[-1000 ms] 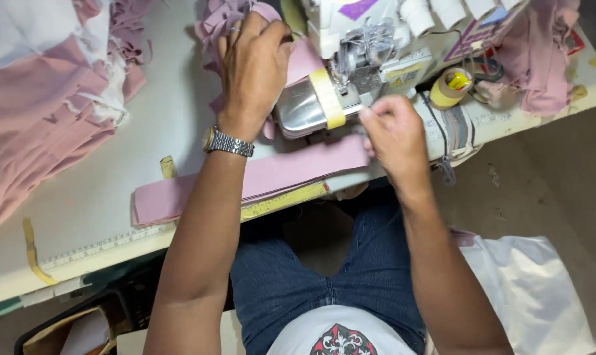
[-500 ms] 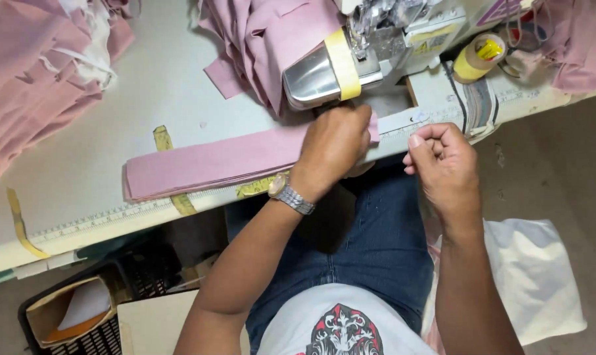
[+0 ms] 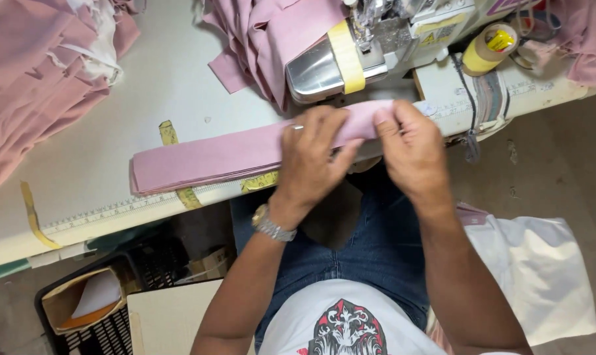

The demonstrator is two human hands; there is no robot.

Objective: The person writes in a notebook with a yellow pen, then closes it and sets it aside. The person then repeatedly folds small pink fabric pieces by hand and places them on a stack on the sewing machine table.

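A stack of long pink fabric strips (image 3: 206, 158) lies along the front edge of the white sewing table (image 3: 114, 125). My left hand (image 3: 314, 158), with a metal watch on the wrist, presses down on the right part of the stack and pinches a strip. My right hand (image 3: 409, 148) grips the right end of the top strip between thumb and fingers, just in front of the sewing machine (image 3: 370, 46). Both hands hold the same pink strip.
Pink fabric is heaped at the far left (image 3: 35, 72) and behind the machine (image 3: 265, 33). A roll of tape (image 3: 485, 49) stands at the right of the machine. Yellow tape marks (image 3: 169, 135) stick on the table. A white cloth bag (image 3: 534, 263) hangs by my right leg.
My left hand came down from the machine to the strip stack. My right hand moved from a closed fist near the table edge onto the strip's right end.
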